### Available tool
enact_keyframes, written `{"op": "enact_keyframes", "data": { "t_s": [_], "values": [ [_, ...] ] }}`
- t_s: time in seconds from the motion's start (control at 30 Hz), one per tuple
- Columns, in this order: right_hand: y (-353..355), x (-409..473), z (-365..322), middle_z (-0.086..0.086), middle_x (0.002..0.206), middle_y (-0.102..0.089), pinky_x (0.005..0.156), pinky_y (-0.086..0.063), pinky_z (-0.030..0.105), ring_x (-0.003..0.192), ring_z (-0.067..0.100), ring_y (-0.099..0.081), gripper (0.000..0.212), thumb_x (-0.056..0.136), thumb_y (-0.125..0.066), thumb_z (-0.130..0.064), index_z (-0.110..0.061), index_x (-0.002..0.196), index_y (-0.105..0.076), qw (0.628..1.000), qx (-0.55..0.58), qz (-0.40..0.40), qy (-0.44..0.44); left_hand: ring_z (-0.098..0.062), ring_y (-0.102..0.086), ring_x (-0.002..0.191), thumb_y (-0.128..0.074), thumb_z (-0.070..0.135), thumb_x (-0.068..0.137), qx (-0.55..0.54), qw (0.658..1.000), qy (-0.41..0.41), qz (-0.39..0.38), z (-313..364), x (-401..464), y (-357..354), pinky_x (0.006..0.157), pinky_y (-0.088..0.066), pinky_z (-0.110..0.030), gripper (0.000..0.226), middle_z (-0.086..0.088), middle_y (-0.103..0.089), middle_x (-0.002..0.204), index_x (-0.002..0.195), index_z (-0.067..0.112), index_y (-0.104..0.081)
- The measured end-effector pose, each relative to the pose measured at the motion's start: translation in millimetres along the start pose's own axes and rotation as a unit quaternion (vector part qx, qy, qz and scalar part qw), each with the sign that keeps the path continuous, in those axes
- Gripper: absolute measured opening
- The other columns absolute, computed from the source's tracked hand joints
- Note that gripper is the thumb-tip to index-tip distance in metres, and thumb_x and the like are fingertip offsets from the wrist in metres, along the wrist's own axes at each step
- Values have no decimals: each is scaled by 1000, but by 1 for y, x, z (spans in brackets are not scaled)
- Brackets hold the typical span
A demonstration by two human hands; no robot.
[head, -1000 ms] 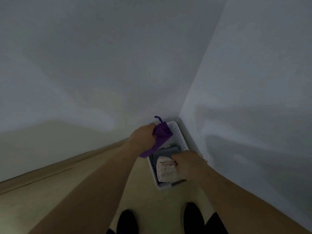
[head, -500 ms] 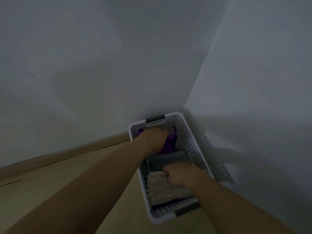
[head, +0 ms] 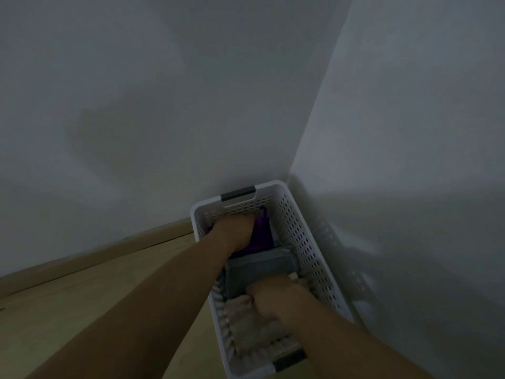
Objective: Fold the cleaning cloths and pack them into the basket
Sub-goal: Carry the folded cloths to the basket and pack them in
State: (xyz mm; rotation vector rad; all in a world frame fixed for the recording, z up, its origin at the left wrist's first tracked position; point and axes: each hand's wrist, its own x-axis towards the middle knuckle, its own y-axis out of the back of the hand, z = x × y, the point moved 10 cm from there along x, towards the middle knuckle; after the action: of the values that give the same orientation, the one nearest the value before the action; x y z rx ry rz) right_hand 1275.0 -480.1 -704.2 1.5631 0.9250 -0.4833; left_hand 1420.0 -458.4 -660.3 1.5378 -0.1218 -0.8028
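- Purple cloth (head: 262,233) sits at the far end of the white perforated basket (head: 297,242), pushed down against the end wall under the dark far handle (head: 237,194).
- The left hand (head: 233,232) is down inside the basket on top of that purple cloth, its back towards the camera; the fingers are hidden below it, so I cannot tell whether they grip the cloth or simply press it flat.
- A grey cloth (head: 259,272), folded, lies in the middle of the basket, just beside the purple one and touching it.
- A beige cloth (head: 254,326), also folded, fills the near end, next to the dark near handle (head: 289,361).
- The right hand (head: 276,298) rests at the seam between the grey and beige cloths with its fingers curled; it seems to hold the edge of the beige cloth, probably keeping it back to make room.
- Three cloths are in the basket side by side, so the packing looks nearly finished; the purple one appears to be the last to be seated.
- What is left, as far as can be judged: settle the purple cloth level with the others and take both hands out. No loose cloth shows outside the basket, though the view is narrow and dim.
- The basket stands on the wooden floor (head: 82,310), tucked into the corner where two pale walls (head: 164,105) meet, with a wooden skirting board (head: 109,248) along the left wall.
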Motion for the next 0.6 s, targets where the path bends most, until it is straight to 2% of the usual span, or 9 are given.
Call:
{"op": "enact_keyframes", "data": {
  "t_s": [0.1,0.17,0.23,0.3,0.33,0.4,0.47,0.6],
  "values": [
    [-6,3,11,14,126,-57,92,-41,34,112,29,-55,32,101,-37,-22,-8,121,-57,999,24,-21,-12,-35,-57,105,-44,12,95,131,983,-76,108,18,-12,15,80,-51,-43,49,-18,-51,130,143,6,-34],
    [-10,5,15,14,132,-54,99,-39,35,116,29,-53,35,101,-37,-26,-9,126,-55,998,39,-36,-23,-31,-58,97,-57,18,87,209,944,-170,189,41,-29,27,74,-49,-39,45,-14,-57,121,131,9,-50],
    [-11,8,16,14,134,-53,103,-40,38,118,29,-52,36,101,-38,-28,-11,129,-53,998,37,-43,-28,-28,-57,89,-62,20,83,224,924,-218,220,55,-40,32,70,-48,-37,36,-12,-61,112,117,11,-58],
    [-14,12,16,13,134,-52,104,-41,41,118,29,-52,36,100,-38,-29,-12,128,-53,997,26,-56,-36,-30,-56,99,-55,20,90,181,949,-199,163,51,-35,23,74,-48,-39,34,-14,-56,121,122,10,-54],
    [-17,14,16,12,136,-52,105,-40,44,119,29,-51,37,100,-39,-30,-12,129,-53,997,21,-66,-41,-31,-52,108,-48,20,95,158,969,-158,109,42,-27,13,77,-47,-40,37,-15,-50,129,130,9,-49],
    [-20,17,16,12,138,-51,107,-38,47,122,30,-50,39,100,-39,-32,-12,131,-53,996,14,-71,-48,-33,-44,119,-41,21,99,132,987,-90,25,24,-18,-7,81,-47,-42,43,-16,-37,142,141,11,-37],
    [-18,16,15,12,136,-52,106,-38,45,120,30,-51,39,100,-40,-31,-11,130,-53,997,13,-63,-42,-34,-41,124,-40,20,100,118,990,-73,7,20,-13,-13,85,-47,-44,46,-15,-29,148,145,15,-33],
    [-16,12,16,13,136,-51,106,-38,43,121,30,-50,38,99,-41,-28,-11,132,-52,998,20,-45,-41,-37,-33,133,-37,16,101,114,989,-90,-34,27,0,-31,102,-39,-48,53,-6,-10,161,152,24,-22]
  ]
}}
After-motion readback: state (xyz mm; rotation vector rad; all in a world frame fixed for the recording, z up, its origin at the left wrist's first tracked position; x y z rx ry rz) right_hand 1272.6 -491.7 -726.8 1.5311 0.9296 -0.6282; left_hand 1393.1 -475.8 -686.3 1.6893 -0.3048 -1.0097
